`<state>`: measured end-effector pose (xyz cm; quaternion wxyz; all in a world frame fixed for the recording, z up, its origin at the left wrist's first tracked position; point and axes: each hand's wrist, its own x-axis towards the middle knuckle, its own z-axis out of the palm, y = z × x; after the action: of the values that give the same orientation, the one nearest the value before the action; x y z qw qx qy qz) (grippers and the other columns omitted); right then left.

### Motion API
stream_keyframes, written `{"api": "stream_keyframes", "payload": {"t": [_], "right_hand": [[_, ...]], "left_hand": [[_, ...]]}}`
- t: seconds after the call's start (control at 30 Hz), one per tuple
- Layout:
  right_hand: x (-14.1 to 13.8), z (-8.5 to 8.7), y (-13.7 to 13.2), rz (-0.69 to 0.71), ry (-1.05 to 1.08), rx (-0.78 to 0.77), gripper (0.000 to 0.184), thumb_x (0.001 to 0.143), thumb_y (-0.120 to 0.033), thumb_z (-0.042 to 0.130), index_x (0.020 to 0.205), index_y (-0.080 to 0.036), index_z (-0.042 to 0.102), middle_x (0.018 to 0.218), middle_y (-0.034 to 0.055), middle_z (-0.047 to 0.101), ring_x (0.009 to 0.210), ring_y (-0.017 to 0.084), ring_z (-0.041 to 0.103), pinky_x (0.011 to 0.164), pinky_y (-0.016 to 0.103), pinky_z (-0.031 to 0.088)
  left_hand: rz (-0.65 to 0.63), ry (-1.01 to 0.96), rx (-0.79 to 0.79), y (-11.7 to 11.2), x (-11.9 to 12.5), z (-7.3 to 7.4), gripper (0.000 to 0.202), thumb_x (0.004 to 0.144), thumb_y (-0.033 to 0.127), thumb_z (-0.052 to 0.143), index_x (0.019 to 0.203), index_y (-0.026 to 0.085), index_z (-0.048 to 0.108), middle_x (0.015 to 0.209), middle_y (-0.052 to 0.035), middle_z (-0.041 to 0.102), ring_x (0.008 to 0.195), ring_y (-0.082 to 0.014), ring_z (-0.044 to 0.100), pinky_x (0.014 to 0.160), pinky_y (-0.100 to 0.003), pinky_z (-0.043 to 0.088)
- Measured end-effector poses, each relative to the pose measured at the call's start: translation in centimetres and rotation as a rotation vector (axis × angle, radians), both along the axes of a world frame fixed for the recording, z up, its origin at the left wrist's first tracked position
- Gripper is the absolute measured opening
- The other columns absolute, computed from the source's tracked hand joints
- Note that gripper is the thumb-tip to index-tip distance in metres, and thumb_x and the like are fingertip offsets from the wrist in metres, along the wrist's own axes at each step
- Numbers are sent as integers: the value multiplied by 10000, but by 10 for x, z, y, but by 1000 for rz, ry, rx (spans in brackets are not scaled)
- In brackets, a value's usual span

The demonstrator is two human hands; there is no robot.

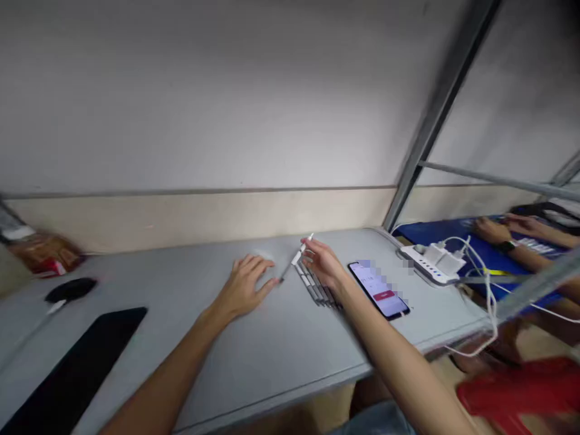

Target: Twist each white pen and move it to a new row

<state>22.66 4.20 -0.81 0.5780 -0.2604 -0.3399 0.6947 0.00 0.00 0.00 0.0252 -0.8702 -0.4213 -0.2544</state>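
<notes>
Pinching a slim white-and-grey pen (pixel 296 261) by its upper end, the right hand (pixel 325 264) tilts it, tip down on the grey table (pixel 254 356). Just beside it lies a row of similar pens (pixel 317 289). The left hand (pixel 247 284) rests flat, fingers spread, holding nothing.

Matt grey table (pixel 254 356) (smooth), glossy glass phone (pixel 379 290), white plastic power strip (pixel 428 266).

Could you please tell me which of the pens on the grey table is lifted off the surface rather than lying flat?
The white-tipped pen pinched in the right hand, slanting with its dark tip near the left hand; the other pens lie side by side under the right wrist.
</notes>
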Motion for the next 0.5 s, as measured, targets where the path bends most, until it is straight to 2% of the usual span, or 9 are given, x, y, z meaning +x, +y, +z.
{"api": "stream_keyframes", "payload": {"t": [0.1,0.17,0.27,0.37,0.5], "right_hand": [[1,2,-1,91,125,-41,217,786,-311,690,917,-183,575,648,-42,520,512,72,467,447,178,380],[2,3,-2,133,172,-36,221,807,-311,667,972,-222,549,573,-77,427,424,52,344,374,150,247],[2,4,-3,162,186,0,267,826,-269,648,1041,-303,494,549,-97,337,392,47,233,368,145,97],[2,4,-4,171,190,28,232,837,-267,633,989,-310,463,555,-97,307,393,45,197,379,152,67],[1,4,-4,126,165,43,248,840,-274,620,1012,-306,444,570,-97,312,400,43,184,384,153,70]], "left_hand": [[75,-17,-3,2,-4,-2,289,929,408,407,1064,208,566,1025,-54,640,998,-218,532,879,-377,338],[175,-6,-2,6,-8,-3,287,930,394,390,1051,206,571,1001,-62,647,987,-227,536,860,-383,342],[374,46,3,13,-16,-5,276,918,375,386,1019,200,574,982,-79,653,984,-255,535,825,-394,353],[533,112,-24,19,-26,-6,263,897,351,387,998,196,574,1013,-99,650,1008,-283,529,793,-396,374],[653,179,-101,22,-35,-5,317,876,352,371,1048,177,571,1057,-130,635,1033,-318,519,755,-402,413]]}}
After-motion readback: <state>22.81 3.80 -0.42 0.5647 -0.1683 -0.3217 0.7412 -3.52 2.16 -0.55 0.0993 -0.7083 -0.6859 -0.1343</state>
